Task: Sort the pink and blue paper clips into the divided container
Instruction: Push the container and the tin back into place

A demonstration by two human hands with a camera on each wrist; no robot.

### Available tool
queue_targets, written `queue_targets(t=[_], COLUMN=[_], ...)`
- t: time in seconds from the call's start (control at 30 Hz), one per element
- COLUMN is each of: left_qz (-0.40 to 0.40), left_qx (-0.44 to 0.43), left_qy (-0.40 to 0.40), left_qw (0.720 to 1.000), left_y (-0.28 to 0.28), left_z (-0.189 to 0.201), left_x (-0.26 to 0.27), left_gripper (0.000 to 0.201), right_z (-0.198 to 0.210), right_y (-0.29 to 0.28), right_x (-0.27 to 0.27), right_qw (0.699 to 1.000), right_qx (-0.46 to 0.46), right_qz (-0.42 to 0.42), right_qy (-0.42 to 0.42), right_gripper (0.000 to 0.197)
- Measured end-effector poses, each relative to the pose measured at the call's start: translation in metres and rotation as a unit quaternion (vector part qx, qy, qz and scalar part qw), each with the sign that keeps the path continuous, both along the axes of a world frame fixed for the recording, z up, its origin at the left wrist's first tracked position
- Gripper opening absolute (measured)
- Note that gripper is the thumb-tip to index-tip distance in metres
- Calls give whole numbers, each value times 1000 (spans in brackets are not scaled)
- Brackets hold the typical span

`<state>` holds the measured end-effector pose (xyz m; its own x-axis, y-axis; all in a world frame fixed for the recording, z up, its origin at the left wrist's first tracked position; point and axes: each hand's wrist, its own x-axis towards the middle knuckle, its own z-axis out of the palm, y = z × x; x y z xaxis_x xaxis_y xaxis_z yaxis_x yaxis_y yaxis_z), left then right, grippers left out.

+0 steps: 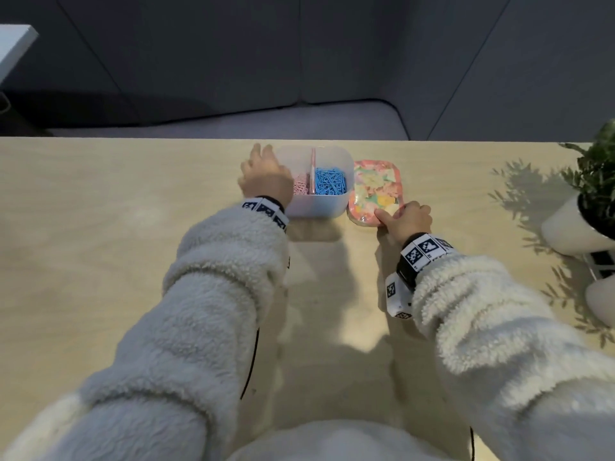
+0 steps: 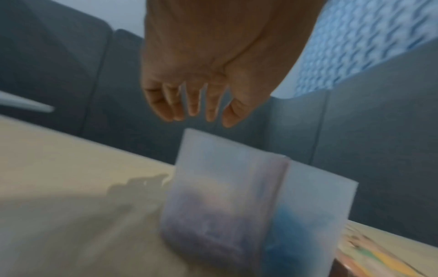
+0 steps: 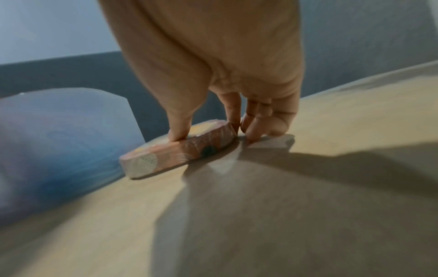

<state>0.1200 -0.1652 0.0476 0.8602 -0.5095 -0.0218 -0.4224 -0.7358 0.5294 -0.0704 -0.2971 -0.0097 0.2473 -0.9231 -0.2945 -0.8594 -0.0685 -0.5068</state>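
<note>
A translucent white divided container (image 1: 316,207) stands at the far middle of the wooden table. Pink paper clips (image 1: 301,187) lie in its left compartment, and blue paper clips (image 1: 330,185) fill the right one. My left hand (image 1: 263,168) hovers over the container's left edge. In the left wrist view its fingers (image 2: 192,106) hang relaxed above the container (image 2: 227,196) and hold nothing. Just right of the container lies a flat floral tray (image 1: 376,184). My right hand (image 1: 399,218) pinches its near corner, with the thumb (image 3: 180,129) on top of the tray (image 3: 166,155).
A potted plant (image 1: 595,174) in a white pot (image 1: 572,231) stands at the table's right edge, with another white object (image 1: 600,299) in front of it. The table's far edge runs just behind the container, and a dark sofa (image 1: 299,61) is beyond it.
</note>
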Motion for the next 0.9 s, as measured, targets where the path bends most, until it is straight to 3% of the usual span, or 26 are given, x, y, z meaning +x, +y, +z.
queue_targets(t=[0.07,0.13,0.2,0.37,0.5,0.57,0.7,0.8,0.9], left_qz=[19,-14,-35,-63,-95,-111,-88,-20,-7], left_qx=[-43,-82,-82,-82,-102,-110,-113,-187,-258], left_qy=[114,178,189,186,170,173,224,240,275], left_qw=[992,981,978,977,976,972,964,952,926], left_y=[9,16,23,46,69,76,83,80,65], left_z=[-11,-14,-17,-22,-27,-30,-32,-20,-5], left_x=[3,0,0,-7,-20,-25,-31,-29,-27], left_gripper=[44,55,59,34,35,45,44,50,40], right_z=[0,8,22,71,91,87,55,41,37], right_y=[4,9,12,24,37,46,57,59,57], right_x=[-1,-4,-7,-7,3,17,40,47,54], right_qw=[998,988,970,893,856,868,906,925,946], right_qx=[7,25,-8,-183,-177,-124,24,34,28], right_qz=[-24,-48,-71,-65,-11,20,33,50,56], right_qy=[-57,-142,-233,-407,-486,-481,-421,-376,-319], right_gripper=[55,50,42,36,34,27,23,26,47])
